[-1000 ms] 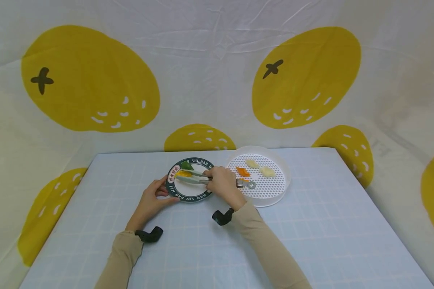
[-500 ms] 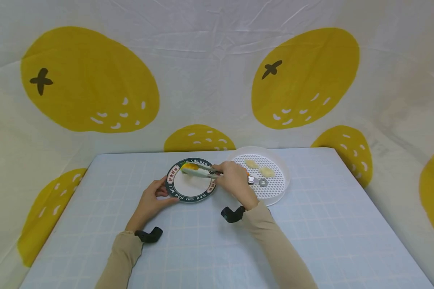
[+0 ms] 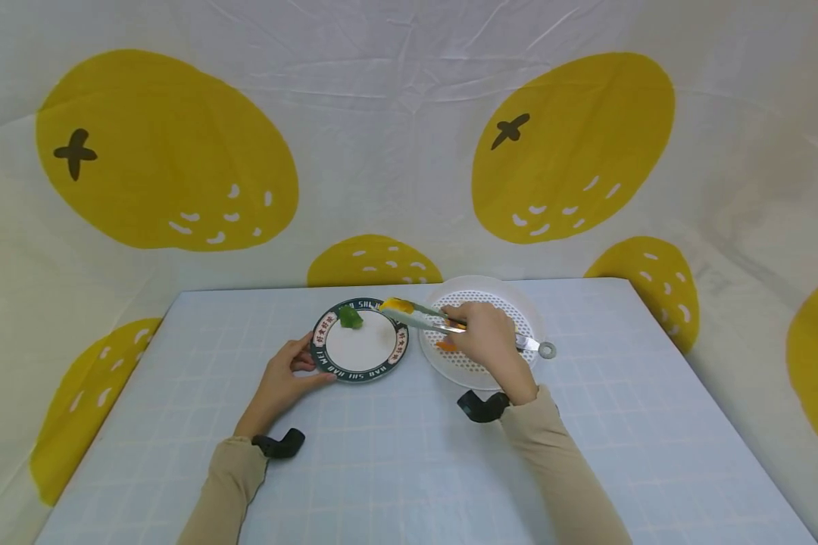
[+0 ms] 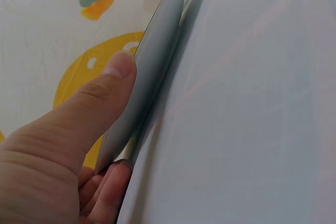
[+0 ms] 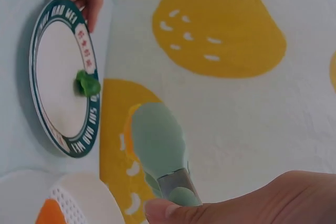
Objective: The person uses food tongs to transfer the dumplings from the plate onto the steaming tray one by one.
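My left hand [image 3: 288, 378] pinches the left rim of a round white plate [image 3: 357, 352] with a dark green lettered border. In the left wrist view the thumb [image 4: 122, 66] lies over the rim and the other fingers are at its lower edge. A crumpled green food piece [image 3: 350, 317] sits near the plate's far left side. My right hand [image 3: 487, 337] grips metal tongs with pale green tips [image 5: 157, 135]. Between the tips is a yellow-orange food piece [image 3: 397, 305], held in the air by the plate's right edge.
Right of the plate stands a round white perforated tray [image 3: 443, 371], partly beneath my right hand. An orange piece [image 5: 51, 213] lies on it; my hand hides much of the rest. A pale checked cloth [image 3: 382, 469] covers the table. Behind it hangs a fruit-printed sheet [image 3: 395, 151].
The tongs have lifted the yellow-orange piece off the plate and carried it right, towards the tray. The green piece stays on the plate. My left hand keeps its hold on the rim.
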Available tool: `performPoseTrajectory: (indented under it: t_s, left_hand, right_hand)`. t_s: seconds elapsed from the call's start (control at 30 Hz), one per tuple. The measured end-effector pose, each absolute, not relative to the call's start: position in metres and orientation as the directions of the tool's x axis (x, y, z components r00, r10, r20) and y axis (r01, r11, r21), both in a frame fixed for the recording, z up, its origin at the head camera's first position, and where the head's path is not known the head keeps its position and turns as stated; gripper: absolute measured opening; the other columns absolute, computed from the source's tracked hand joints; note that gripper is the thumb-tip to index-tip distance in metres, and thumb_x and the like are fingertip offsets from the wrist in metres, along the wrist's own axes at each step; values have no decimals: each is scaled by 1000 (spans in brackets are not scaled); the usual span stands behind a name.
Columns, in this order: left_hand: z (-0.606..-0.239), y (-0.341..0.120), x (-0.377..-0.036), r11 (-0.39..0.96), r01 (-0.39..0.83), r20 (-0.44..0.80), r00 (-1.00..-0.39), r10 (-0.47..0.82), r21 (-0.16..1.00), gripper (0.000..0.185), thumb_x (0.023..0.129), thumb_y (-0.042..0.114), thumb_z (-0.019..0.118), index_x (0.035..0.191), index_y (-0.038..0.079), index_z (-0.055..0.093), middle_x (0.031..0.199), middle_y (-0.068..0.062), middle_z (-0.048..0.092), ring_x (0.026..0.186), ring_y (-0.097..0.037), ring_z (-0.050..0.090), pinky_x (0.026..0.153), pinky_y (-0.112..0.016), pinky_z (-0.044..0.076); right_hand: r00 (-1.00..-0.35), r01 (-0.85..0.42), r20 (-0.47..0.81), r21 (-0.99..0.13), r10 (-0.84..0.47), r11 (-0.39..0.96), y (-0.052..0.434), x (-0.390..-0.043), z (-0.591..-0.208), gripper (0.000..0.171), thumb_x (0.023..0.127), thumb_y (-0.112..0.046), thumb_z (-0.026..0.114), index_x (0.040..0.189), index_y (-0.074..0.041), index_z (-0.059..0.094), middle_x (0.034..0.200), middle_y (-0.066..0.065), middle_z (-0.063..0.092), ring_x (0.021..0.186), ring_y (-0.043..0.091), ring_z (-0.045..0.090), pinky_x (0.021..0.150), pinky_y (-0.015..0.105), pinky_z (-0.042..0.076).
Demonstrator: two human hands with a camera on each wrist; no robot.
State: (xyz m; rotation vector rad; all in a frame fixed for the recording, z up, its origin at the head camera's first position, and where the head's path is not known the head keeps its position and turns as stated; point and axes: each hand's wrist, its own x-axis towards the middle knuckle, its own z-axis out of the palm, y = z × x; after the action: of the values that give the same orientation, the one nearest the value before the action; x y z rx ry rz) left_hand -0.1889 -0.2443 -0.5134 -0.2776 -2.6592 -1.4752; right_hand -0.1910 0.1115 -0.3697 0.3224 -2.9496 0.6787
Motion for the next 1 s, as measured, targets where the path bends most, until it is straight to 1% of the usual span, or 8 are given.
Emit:
performPoseTrajectory:
  t_s: [0.13, 0.23, 0.37, 0.53, 0.67, 0.83, 1.0]
  left_hand:
    - [-511, -243, -188, 518, 189, 151, -982, 115, 834, 101, 71, 38, 90, 152, 6, 39, 112, -8, 56, 97, -20, 59, 86, -19, 52]
    - [-510, -242, -188, 523, 179, 139, -984, 114, 833, 102, 71, 40, 90, 152, 7, 38, 112, -7, 56, 98, -19, 59, 86, -19, 52]
    - [-509, -242, -188, 520, 181, 143, -983, 113, 834, 102, 71, 39, 90, 152, 7, 38, 113, -7, 56, 97, -19, 59, 86, -18, 52]
    - [-508, -243, -187, 518, 184, 148, -983, 111, 835, 101, 71, 36, 90, 152, 6, 38, 112, -8, 56, 97, -19, 58, 85, -16, 51]
    - [-508, -243, -187, 517, 178, 143, -984, 107, 837, 100, 71, 35, 90, 152, 7, 38, 112, -8, 56, 97, -20, 58, 84, -16, 51]
    - [-507, -243, -186, 511, 173, 138, -985, 105, 842, 100, 71, 35, 91, 152, 8, 39, 112, -8, 56, 97, -20, 58, 84, -15, 51]
    - [-508, -242, -186, 520, 169, 133, -985, 105, 837, 100, 71, 35, 90, 152, 7, 38, 114, -9, 56, 97, -20, 58, 84, -15, 50]
  right_hand:
    - [-979, -197, 138, -423, -152, 884, 136, -184, -365, 46, 78, -17, 81, 123, -18, 73, 100, 4, 74, 74, 26, 56, 56, 38, 41]
    - [-985, -164, 126, -417, -121, 894, 153, -181, -362, 46, 79, -17, 82, 123, -15, 72, 95, 5, 73, 70, 26, 53, 55, 38, 39]
    - [-988, -132, 126, -394, -89, 910, 176, -176, -361, 44, 80, -17, 81, 123, -12, 72, 93, 6, 72, 68, 26, 52, 54, 37, 38]
    - [-991, -105, 120, -383, -63, 918, 198, -168, -365, 46, 81, -17, 80, 124, -9, 70, 103, 12, 72, 72, 27, 54, 55, 37, 38]
    - [-993, -84, 111, -383, -44, 920, 212, -161, -370, 45, 80, -16, 80, 124, -8, 70, 106, 15, 72, 74, 27, 53, 56, 37, 38]
    - [-996, -52, 84, -377, -22, 925, 223, -156, -378, 45, 80, -14, 79, 124, -6, 70, 105, 17, 72, 69, 26, 50, 53, 34, 35]
    - [-999, -11, 32, -355, 1, 935, 228, -156, -383, 46, 81, -15, 79, 125, -5, 69, 105, 17, 71, 68, 25, 49, 53, 33, 33]
